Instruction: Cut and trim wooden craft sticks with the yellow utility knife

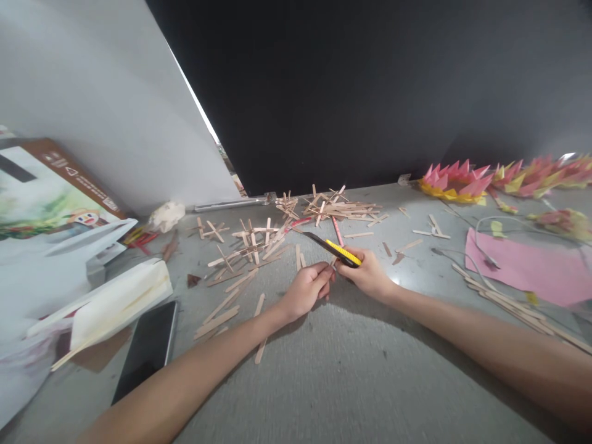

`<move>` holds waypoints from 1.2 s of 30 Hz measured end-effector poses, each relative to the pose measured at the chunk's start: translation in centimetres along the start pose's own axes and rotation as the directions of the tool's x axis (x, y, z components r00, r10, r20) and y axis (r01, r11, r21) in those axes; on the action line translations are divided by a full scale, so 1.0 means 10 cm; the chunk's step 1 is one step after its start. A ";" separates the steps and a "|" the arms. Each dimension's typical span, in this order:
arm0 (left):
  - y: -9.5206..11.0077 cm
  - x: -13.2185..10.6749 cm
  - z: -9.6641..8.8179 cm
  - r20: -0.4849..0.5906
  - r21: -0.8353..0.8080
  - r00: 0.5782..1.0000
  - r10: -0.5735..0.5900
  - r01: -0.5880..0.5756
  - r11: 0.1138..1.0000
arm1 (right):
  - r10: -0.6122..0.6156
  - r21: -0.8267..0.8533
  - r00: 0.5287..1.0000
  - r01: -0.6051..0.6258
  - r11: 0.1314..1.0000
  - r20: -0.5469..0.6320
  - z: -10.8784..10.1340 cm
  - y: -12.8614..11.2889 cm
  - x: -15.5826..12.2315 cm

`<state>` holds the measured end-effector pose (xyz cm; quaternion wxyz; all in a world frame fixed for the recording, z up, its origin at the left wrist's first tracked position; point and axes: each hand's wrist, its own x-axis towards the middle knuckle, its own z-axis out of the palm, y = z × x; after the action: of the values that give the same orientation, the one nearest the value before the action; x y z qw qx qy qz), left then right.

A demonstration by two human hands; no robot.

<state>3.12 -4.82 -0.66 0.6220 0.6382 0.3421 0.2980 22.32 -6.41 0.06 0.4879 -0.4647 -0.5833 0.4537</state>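
Grey table (324, 376), left hand (306, 290) pinched shut, contents unclear, right hand (369, 275) gripping yellow utility knife (337, 249)

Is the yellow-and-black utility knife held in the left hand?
No, the right hand grips the yellow-and-black utility knife; the left hand is beside it.

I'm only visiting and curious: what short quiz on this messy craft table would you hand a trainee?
1. Multiple choice: what does the right hand hold? A scissors; B a yellow and black knife; C a pen.
2. True or false: the phone lies to the right of the pink paper sheet.
3. Fill in: the grey table is strewn with small wooden ____.
Key: 1 B. 2 False: the phone lies far to the left of it. 3 sticks.
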 end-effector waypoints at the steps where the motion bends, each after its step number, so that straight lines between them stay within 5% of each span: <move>1: -0.01 0.00 0.01 -0.014 0.008 1.000 0.007 -0.007 1.000 | 0.001 0.001 1.000 -0.001 1.000 -0.001 0.00 0.00 0.00; 22: 0.02 -0.03 0.07 -0.135 -0.008 0.990 0.039 -0.040 0.999 | 0.015 0.026 1.000 -0.016 1.000 0.004 0.02 -0.01 0.05; 28: 0.00 0.08 -0.06 -0.313 -0.316 0.950 0.012 -0.116 0.942 | 0.022 0.050 0.998 -0.025 0.998 0.055 -0.01 -0.01 0.01; 36: 0.06 0.11 -0.11 -0.219 -0.526 0.973 -0.078 -0.050 0.849 | 0.020 0.136 0.997 -0.031 0.990 0.075 -0.07 0.04 0.03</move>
<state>2.88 -3.30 -0.04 0.7312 0.4008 0.3221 0.4483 23.04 -5.99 -0.22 0.4909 -0.4204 -0.5624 0.5157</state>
